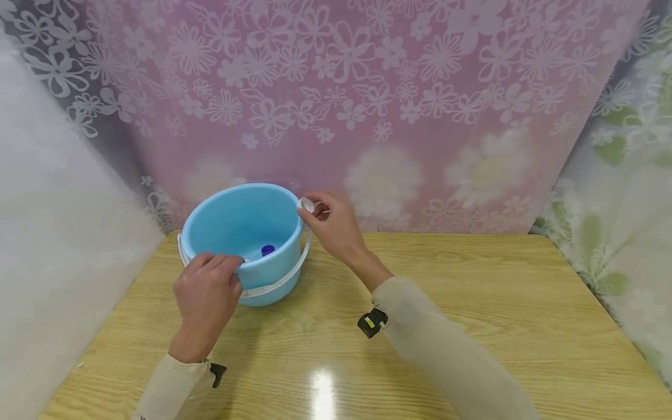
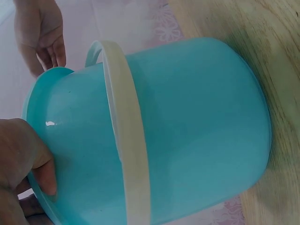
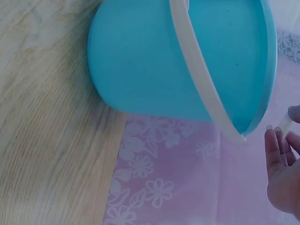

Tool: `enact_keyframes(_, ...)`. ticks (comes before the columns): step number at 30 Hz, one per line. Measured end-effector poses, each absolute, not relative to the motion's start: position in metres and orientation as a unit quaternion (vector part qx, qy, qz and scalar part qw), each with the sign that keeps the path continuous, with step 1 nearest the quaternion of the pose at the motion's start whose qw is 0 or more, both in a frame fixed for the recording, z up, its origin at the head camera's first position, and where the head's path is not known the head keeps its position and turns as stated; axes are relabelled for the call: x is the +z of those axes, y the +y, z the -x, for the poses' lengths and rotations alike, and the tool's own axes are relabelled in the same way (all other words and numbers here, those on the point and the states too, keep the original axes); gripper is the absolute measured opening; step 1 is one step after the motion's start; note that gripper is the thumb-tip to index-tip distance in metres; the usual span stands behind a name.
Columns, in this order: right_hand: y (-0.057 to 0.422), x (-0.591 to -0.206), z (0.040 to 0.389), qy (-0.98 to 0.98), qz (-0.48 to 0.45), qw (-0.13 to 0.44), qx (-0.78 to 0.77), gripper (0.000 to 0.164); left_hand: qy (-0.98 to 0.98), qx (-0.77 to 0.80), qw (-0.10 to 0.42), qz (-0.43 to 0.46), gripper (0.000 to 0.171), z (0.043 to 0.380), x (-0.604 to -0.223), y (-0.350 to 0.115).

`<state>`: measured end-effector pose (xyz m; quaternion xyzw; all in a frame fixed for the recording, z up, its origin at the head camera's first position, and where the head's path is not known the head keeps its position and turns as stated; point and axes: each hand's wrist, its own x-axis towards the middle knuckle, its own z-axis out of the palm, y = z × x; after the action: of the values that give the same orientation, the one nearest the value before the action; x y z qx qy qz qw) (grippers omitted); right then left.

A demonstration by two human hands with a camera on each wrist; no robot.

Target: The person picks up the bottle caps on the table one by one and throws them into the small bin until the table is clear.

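A light blue bucket (image 1: 273,274) stands upright on the wooden table, its white handle (image 1: 268,287) hanging down across the front. My left hand (image 1: 207,294) grips the near rim, thumb outside and fingers over the inner side. Something small and white (image 2: 26,193) shows by those fingers, mostly hidden. At the right side of the rim, my right hand (image 1: 336,227) pinches a small white bottle cap (image 1: 307,205) between thumb and fingers. Inside the bucket, a purple bottle cap (image 1: 268,250) lies near the bottom.
The wooden table (image 1: 446,326) extends to the right and toward me. A pink flowered curtain (image 1: 367,116) hangs right behind its far edge, with pale curtains at both sides. Each sleeve has a black wrist mount, the right one (image 1: 372,322) plainly seen.
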<state>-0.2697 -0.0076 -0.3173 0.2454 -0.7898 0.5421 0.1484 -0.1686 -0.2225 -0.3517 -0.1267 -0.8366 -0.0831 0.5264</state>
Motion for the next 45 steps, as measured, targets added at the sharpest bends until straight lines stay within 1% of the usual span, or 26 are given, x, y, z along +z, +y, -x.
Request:
enact_keyframes(6, -0.017, -0.315, 0.267, -0.823, -0.254, 0.109, 0.497, 0.037, -0.856, -0.072, 0.496, 0.124, 0.037, 0.169, -0.351, -0.224)
enact_keyframes(11, -0.02, -0.313, 0.267, -0.854, -0.237, 0.082, 0.456, 0.038, -0.855, -0.07, 0.498, 0.126, 0.037, 0.169, -0.352, -0.224)
enact_keyframes(20, -0.026, -0.309, 0.267, -0.876, -0.217, 0.081, 0.423, 0.035, -0.858, -0.075, 0.492, 0.126, 0.038, 0.168, -0.351, -0.224)
enact_keyframes(25, -0.029, -0.31, 0.267, -0.875, -0.207, 0.078, 0.431, 0.037, -0.863, -0.069, 0.484, 0.127, 0.038, 0.167, -0.35, -0.224)
enact_keyframes(32, -0.03, -0.315, 0.265, -0.869, -0.193, 0.082, 0.448, 0.037, -0.857, -0.07, 0.494, 0.127, 0.037, 0.168, -0.351, -0.224)
enact_keyframes(39, -0.03, -0.316, 0.264, -0.871, -0.18, 0.07, 0.453, 0.038, -0.863, -0.067, 0.486, 0.124, 0.038, 0.167, -0.351, -0.224)
enact_keyframes(45, -0.031, -0.316, 0.264, -0.866, -0.173, 0.06, 0.464, 0.039, -0.858, -0.07, 0.493, 0.125, 0.038, 0.166, -0.351, -0.223)
